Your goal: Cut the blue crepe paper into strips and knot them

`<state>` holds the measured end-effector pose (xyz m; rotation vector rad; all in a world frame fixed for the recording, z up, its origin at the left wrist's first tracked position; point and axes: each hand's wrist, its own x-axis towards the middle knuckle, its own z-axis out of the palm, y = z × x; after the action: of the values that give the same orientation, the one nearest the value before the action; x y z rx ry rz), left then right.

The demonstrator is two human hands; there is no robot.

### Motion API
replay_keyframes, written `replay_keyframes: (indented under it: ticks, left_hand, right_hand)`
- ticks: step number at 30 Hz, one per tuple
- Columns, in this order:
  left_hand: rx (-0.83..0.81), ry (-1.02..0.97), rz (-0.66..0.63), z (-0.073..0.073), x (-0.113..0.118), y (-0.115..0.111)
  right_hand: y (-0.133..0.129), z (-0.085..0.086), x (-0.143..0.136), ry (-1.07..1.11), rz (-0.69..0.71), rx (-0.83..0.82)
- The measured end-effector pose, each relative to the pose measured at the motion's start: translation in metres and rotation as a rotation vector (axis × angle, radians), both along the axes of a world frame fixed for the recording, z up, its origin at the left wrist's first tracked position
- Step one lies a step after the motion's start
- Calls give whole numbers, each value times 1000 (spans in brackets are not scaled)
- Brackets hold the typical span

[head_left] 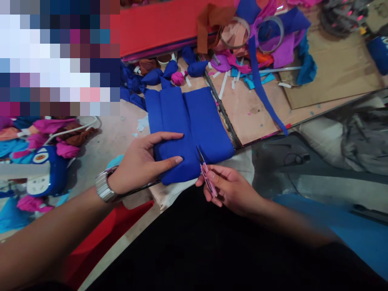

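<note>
A folded piece of blue cloth [200, 117] lies across the front edge of the table. My left hand [142, 161], with a metal watch [105, 185] at the wrist, rests on the cloth's near left part. Its thumb and forefinger are stretched out and apart; the other fingers are mostly hidden. In my right hand [233, 188] is a pair of pink thread snips [207, 178], held between thumb and fingers. The dark blades point up and away, over the cloth near a slit or fold that runs through it. Whether the blades touch the cloth I cannot tell.
Several tied blue cloth bundles [153, 76] lie beyond the cloth. Two rings [281, 34] sit among coloured scraps at the back. A blue strip [260, 89] hangs over the table's edge. On the left are a blue-and-white power strip [57, 169] and more bundles [68, 149].
</note>
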<state>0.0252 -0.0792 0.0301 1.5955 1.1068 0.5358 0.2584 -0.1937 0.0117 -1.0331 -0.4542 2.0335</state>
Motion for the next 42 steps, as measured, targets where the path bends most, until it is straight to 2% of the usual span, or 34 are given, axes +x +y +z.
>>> replay_keyframes:
  ticks: [11,42]
  left_hand:
    - [48,11,-5,-6,-6,-2]
    - [71,14,9,-3,-5,-5]
  right_hand:
    - [-1,-1,-3,-67,-1,3]
    - [-2,-3,-7,-86,7,6]
